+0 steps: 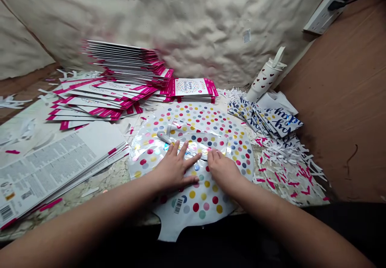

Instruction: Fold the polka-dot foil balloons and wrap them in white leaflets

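A flat foil balloon [193, 113] with multicoloured dots lies on the table in front of me, its pale neck hanging over the near edge. On top of it sits a smaller folded dotted layer [199, 133] that is shiny and partly see-through. My left hand [175, 167] rests flat there with fingers spread. My right hand [223, 169] has its fingers bent and together, gripping the foil at the layer's near edge; the fingertips are partly hidden. A narrow grey piece [164, 137] sticks out beyond my left fingers; I cannot tell what it is.
Pink-edged printed card packs [126, 65] are stacked at the back left. Large printed cards [60, 163] lie at the left. On the right are folded dotted foil pieces [271, 119], paper shreds [286, 163] and a heart-patterned tumbler [265, 79]. A power strip [324, 15] hangs above.
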{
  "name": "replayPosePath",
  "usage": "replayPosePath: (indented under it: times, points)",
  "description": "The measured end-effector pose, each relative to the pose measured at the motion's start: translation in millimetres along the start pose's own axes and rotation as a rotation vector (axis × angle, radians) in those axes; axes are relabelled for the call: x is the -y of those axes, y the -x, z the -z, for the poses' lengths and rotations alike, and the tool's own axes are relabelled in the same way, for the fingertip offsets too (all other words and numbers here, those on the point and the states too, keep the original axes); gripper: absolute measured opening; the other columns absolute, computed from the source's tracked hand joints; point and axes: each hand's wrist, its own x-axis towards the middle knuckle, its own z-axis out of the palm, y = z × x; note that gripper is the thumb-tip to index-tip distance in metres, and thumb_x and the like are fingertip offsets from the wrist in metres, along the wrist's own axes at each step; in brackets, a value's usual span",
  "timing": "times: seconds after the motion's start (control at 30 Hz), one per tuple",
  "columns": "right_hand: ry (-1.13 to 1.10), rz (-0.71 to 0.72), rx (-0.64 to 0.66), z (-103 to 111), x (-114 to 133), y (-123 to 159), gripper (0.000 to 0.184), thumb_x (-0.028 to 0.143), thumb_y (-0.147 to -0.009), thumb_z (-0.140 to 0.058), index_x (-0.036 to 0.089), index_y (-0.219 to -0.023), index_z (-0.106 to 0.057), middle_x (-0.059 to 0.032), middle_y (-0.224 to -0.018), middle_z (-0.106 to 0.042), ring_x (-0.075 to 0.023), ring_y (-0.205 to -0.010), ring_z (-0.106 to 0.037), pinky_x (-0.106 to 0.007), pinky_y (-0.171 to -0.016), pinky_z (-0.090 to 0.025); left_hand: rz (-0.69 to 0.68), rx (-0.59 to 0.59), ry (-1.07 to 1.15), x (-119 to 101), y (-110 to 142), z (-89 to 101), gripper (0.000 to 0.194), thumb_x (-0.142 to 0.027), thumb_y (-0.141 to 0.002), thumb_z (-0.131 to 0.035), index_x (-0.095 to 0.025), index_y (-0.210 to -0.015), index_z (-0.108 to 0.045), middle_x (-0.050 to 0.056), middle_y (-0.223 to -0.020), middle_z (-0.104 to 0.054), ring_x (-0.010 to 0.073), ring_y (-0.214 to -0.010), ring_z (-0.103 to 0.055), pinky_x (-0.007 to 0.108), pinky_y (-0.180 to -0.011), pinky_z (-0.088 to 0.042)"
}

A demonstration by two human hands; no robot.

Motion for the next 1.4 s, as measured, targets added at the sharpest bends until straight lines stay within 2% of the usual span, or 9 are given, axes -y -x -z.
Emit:
replayPosePath:
  times: [0.17, 0.33, 0.57, 0.73, 0.9, 1.03, 1.13, 1.27, 1.4]
  points:
    - [0.041, 0.027, -0.017, 13.3, -5.7, 8.0, 0.029, 0.002, -0.077, -0.041, 0.003, -0.096, -0.063, -0.026, -0.092, -0.065, -0.0342, -0.091, -0.062, -0.05, -0.08, -0.047, 0.042, -0.007, -0.079, -6.6, -8.2, 6.1, 0.077, -0.066, -0.077, -0.039, -0.018, -0.137, -0.034, 0.018, -0.143, -0.028, 0.0429, -0.132, -0.013, 0.057, -0.104, -0.014]
    - [-0.246, 0.41, -0.5, 11.2, -7.6, 42.9, 0.039, 0.009, -0.084, -0.039, 0.018, -0.12, -0.052, -0.0115, -0.123, -0.055, -0.0264, -0.126, -0.038, -0.049, -0.106, -0.026, -0.015, 0.051, -0.056, -0.6, -7.1, 8.9, 0.055, -0.025, -0.086, -0.04, -0.005, -0.136, -0.033, 0.017, -0.14, -0.035, 0.0264, -0.131, -0.029, 0.038, -0.109, -0.022]
    - [-0.573, -0.084, -0.469, -40.6, -36.5, 50.7, 0.091, 0.028, -0.078, -0.057, 0.018, -0.143, 0.006, -0.0116, -0.15, -0.007, -0.027, -0.136, -0.012, -0.048, -0.106, -0.029, -0.118, 0.076, 0.052, 9.1, 11.5, 2.0, 0.051, -0.035, -0.088, -0.042, -0.035, -0.137, -0.029, 0.007, -0.148, -0.021, 0.0303, -0.134, -0.019, 0.047, -0.106, -0.023]
    - [-0.367, 0.421, -0.579, -29.4, -42.3, 31.8, 0.078, 0.016, -0.083, -0.048, 0.02, -0.143, 0.001, -0.0117, -0.149, -0.013, -0.0281, -0.136, -0.012, -0.053, -0.106, -0.023, -0.202, 0.111, -0.005, 3.4, 13.1, -2.6, 0.051, -0.035, -0.086, -0.045, -0.043, -0.134, -0.029, 0.008, -0.151, -0.006, 0.0401, -0.134, -0.008, 0.056, -0.104, -0.016]
    - [-0.342, 0.702, -0.294, -27.4, -48.8, 26.8, 0.041, 0.012, -0.088, -0.039, 0.019, -0.129, -0.043, -0.0068, -0.123, -0.058, -0.0179, -0.118, -0.049, -0.041, -0.103, -0.032, -0.292, 0.048, 0.006, 9.5, 22.3, -12.2, 0.057, -0.032, -0.083, -0.05, -0.039, -0.136, -0.029, 0.009, -0.15, -0.009, 0.0402, -0.134, -0.008, 0.058, -0.102, -0.018]
    - [-0.607, 0.532, -0.177, -26.6, -50.3, 27.3, 0.025, 0.018, -0.084, -0.044, 0.021, -0.104, -0.06, -0.0053, -0.106, -0.067, -0.0185, -0.098, -0.061, -0.037, -0.093, -0.039, -0.294, -0.037, 0.179, 12.6, 32.8, -12.5, 0.043, -0.018, -0.086, -0.04, -0.025, -0.128, -0.047, 0.012, -0.135, -0.044, 0.0306, -0.125, -0.036, 0.047, -0.102, -0.028]
    - [-0.864, 0.15, -0.058, -21.0, -48.4, 15.8, 0.021, 0.027, -0.086, -0.041, 0.019, -0.082, -0.061, -0.0031, -0.078, -0.067, -0.0166, -0.074, -0.062, -0.029, -0.069, -0.046, -0.025, -0.034, 0.471, 13.1, 25.4, 0.1, 0.03, -0.028, -0.087, -0.038, -0.019, -0.102, -0.063, 0.008, -0.101, -0.066, 0.0216, -0.095, -0.059, 0.032, -0.085, -0.045]
    - [-1.066, -0.318, 0.019, -19.8, -45.9, -17.1, 0.028, 0.04, -0.086, -0.039, 0.02, -0.072, -0.05, 0.0019, -0.058, -0.054, -0.0133, -0.055, -0.054, -0.024, -0.052, -0.043, 0.516, 0.08, 0.783, 15.5, -9.0, 19.0, 0.033, -0.05, -0.081, -0.045, -0.019, -0.073, -0.055, 0.0, -0.062, -0.06, 0.0162, -0.059, -0.058, 0.022, -0.052, -0.044]
    - [-1.048, -0.438, 0.075, -18.9, -50.6, -40.4, 0.028, 0.039, -0.088, -0.034, 0.02, -0.073, -0.047, 0.0042, -0.047, -0.047, -0.0118, -0.039, -0.047, -0.023, -0.04, -0.038, 0.669, 0.186, 0.888, 20.7, -37.3, 20.9, 0.028, -0.048, -0.08, -0.046, -0.022, -0.074, -0.049, -0.002, -0.051, -0.056, 0.0153, -0.042, -0.053, 0.021, -0.039, -0.037]
